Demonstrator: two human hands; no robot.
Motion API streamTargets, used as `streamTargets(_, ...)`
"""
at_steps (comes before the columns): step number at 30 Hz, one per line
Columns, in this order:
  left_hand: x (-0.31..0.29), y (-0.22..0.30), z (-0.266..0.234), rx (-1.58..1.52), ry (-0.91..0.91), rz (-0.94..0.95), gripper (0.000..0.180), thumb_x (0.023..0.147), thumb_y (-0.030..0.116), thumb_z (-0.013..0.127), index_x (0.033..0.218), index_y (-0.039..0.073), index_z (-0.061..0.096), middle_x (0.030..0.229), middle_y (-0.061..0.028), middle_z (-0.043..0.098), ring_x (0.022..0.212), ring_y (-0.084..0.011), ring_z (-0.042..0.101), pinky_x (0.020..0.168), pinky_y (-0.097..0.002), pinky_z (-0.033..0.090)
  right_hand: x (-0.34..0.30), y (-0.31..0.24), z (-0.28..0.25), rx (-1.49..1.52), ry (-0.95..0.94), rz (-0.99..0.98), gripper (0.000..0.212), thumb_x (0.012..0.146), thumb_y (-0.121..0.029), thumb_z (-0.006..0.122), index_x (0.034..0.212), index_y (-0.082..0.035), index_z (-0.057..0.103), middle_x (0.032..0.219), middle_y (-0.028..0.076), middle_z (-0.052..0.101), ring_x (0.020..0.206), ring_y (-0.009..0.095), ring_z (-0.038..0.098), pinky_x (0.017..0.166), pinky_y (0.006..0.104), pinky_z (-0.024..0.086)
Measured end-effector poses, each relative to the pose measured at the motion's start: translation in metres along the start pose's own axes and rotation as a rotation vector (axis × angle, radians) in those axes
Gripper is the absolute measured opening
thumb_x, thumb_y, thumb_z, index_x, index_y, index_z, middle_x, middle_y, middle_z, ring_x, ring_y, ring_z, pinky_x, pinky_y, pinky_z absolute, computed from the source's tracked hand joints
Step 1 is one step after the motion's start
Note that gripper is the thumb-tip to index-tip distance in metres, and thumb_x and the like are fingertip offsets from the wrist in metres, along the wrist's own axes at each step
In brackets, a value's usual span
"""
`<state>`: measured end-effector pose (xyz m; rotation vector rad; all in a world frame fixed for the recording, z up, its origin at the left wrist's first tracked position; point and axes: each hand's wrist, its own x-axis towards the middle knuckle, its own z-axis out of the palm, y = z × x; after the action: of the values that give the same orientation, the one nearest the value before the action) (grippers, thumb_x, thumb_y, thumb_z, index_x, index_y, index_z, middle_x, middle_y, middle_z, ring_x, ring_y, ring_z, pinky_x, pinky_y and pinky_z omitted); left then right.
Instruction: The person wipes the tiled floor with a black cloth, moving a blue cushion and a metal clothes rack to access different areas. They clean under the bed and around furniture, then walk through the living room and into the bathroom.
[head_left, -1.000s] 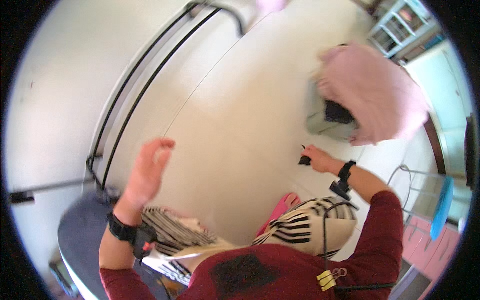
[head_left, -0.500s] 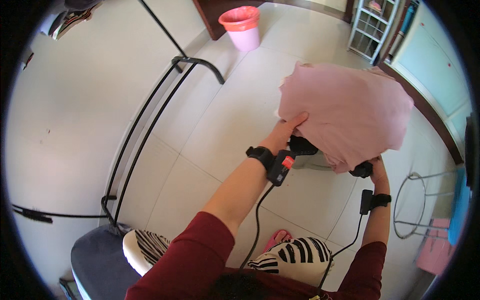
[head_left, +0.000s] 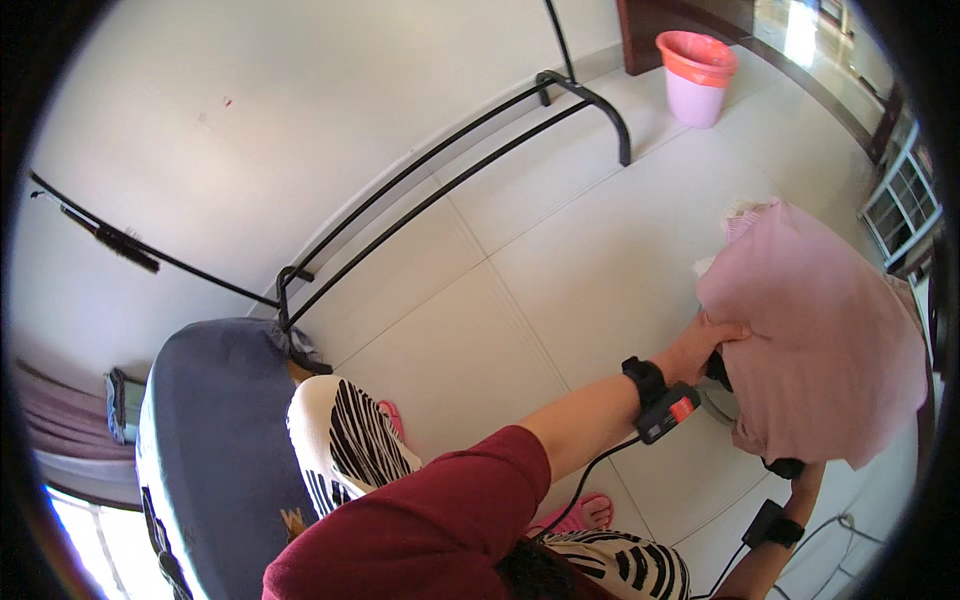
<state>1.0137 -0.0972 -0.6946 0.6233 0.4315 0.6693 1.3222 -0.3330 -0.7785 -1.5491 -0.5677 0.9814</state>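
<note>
A thick bundle of folded pink cloth (head_left: 820, 340) is held up off the floor at the right, with paler fabric showing at its far left corner. My left hand (head_left: 700, 348) grips its left edge, thumb laid on top and the other fingers hidden beneath. Under the near end, my right hand (head_left: 808, 483) supports the bundle; its fingers are out of sight below the cloth. Both wrists wear black straps with small cabled devices. Something greyish (head_left: 718, 405) shows under the cloth beside my left hand, too covered to make out.
A black metal rack (head_left: 440, 200) stands along the wall. The pink bin (head_left: 697, 100) with a red liner is at the far side. A dark grey padded surface (head_left: 220, 430) lies left of my legs; a wire-sided shelf (head_left: 905, 195) is far right.
The view has turned left, so the rack, bin and cloth sit further right in the picture. Both hands keep hold of the pink bundle, which now appears more tilted.
</note>
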Motion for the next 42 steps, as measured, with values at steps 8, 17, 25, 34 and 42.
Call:
streamTargets(8, -0.097, 0.080, -0.121, -0.108, 0.257, 0.259, 0.036, 0.083, 0.021, 0.059, 0.112, 0.000, 0.053, 0.109, -0.0130, 0.059, 0.101, -0.0251, 0.056, 0.095, -0.0398, 0.042, 0.073, -0.006, 0.183, -0.093, -0.359, -0.121, 0.062, 0.079, -0.014, 0.067, 0.131, 0.001, 0.037, 0.123, 0.012, 0.050, 0.110, 0.023, 0.048, 0.096, 0.0344, 0.038)
streamTargets(17, -0.288, 0.124, -0.270, -0.117, 0.882, 0.559, 0.065, 0.088, 0.050, 0.032, 0.136, 0.007, 0.033, 0.140, -0.0155, 0.033, 0.126, -0.0343, 0.032, 0.105, -0.0476, 0.025, 0.088, 0.007, 0.478, 0.037, -1.292, -0.101, 0.054, 0.066, -0.016, 0.066, 0.116, 0.001, 0.052, 0.098, 0.006, 0.061, 0.086, 0.018, 0.059, 0.077, 0.0339, 0.050)
streamTargets(25, -0.349, 0.129, -0.322, -0.130, 1.338, 0.611, 0.050, 0.087, 0.039, 0.038, 0.124, 0.004, 0.039, 0.126, -0.0119, 0.039, 0.114, -0.0289, 0.039, 0.096, -0.0409, 0.032, 0.027, 0.115, 0.456, -0.973, -1.372, -0.835, 0.049, 0.075, -0.007, 0.059, 0.123, -0.008, 0.050, 0.136, 0.018, 0.032, 0.104, 0.033, 0.051, 0.083, 0.0402, 0.047)
streamTargets(34, -0.351, 0.241, -0.250, 0.627, 1.795, 0.767, 0.011, 0.083, 0.007, 0.048, 0.089, 0.004, 0.057, 0.087, -0.0043, 0.057, 0.081, -0.0178, 0.056, 0.075, -0.0277, 0.043, 0.117, 0.091, 0.341, -1.380, -0.867, -0.667, 0.032, 0.076, 0.001, 0.049, 0.107, -0.006, 0.054, 0.110, 0.017, 0.053, 0.099, 0.036, 0.052, 0.085, 0.0449, 0.045)
streamTargets(42, -0.285, 0.305, -0.174, 2.372, 0.777, 0.334, 0.063, 0.085, 0.011, 0.052, 0.141, 0.003, 0.023, 0.145, -0.0179, 0.021, 0.135, -0.0338, 0.020, 0.109, -0.0428, 0.017, 0.148, -0.103, 0.285, -1.047, -0.120, -0.452, 0.062, 0.068, 0.009, 0.051, 0.128, -0.006, 0.042, 0.128, 0.020, 0.040, 0.117, 0.036, 0.043, 0.100, 0.0367, 0.036)
